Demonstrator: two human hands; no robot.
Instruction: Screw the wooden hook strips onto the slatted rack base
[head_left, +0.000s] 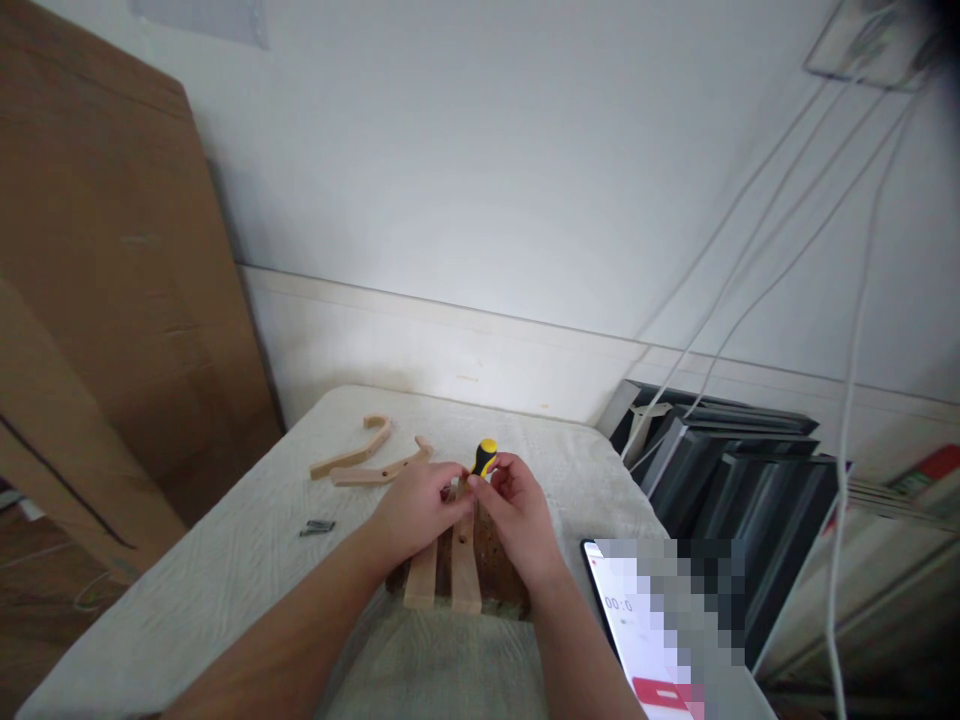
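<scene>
Head view: I see the right hand [523, 518] gripping a yellow and black screwdriver [486, 456] by its handle, which stands nearly upright. The left hand [415, 508] is curled just beside it, over some wood; I can't tell if its fingers pinch anything. Under the hands, two light wood strips [466, 582] lie side by side on a dark brown board [496, 568]. Past the left hand, two bent wood pieces [373, 475] rest on a pale cloth [240, 570]. Some little grey screws [318, 527] lie to the left. On the right is a phone [616, 618], partly hidden by blurry squares. Beyond it are dark flat panels [750, 495] and white cords [847, 420]. Big brown cardboard [127, 230] stands far left.
</scene>
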